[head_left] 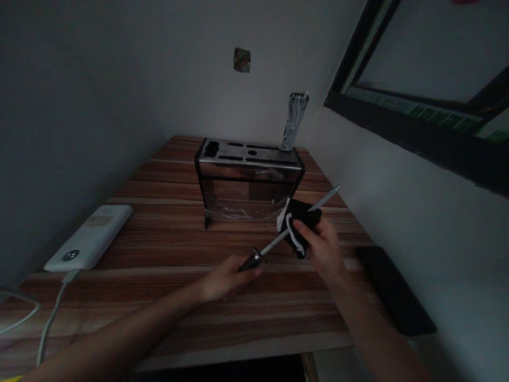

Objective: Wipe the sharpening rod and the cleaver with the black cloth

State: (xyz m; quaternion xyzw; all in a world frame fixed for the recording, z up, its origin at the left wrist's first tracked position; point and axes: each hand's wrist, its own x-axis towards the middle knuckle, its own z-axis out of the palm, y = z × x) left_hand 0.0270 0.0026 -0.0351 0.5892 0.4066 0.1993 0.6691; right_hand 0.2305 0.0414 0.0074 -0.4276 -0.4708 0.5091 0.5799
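Note:
My left hand (230, 277) is closed around the black handle (251, 260) of a honing steel. Its thin grey rod (273, 243) slants up to the right, away from the handle. Pinched in my right hand (323, 241) is a black cloth (299, 249) with white edging, folded around the middle of the rod. The rod's tip (329, 195) sticks out past the cloth. Just behind both hands stands a knife block (250, 165) with a slotted metal top, black edges and clear film on its front. A grey, flat upright piece (295, 121) rises from its right end.
A white power bank (90, 236) with a cable (59, 302) plugged in lies at the left on the striped wooden table (167, 239). A dark phone-like slab (393, 289) rests along the right edge. Walls close in behind and on both sides, with a dark frame (397, 127) at upper right.

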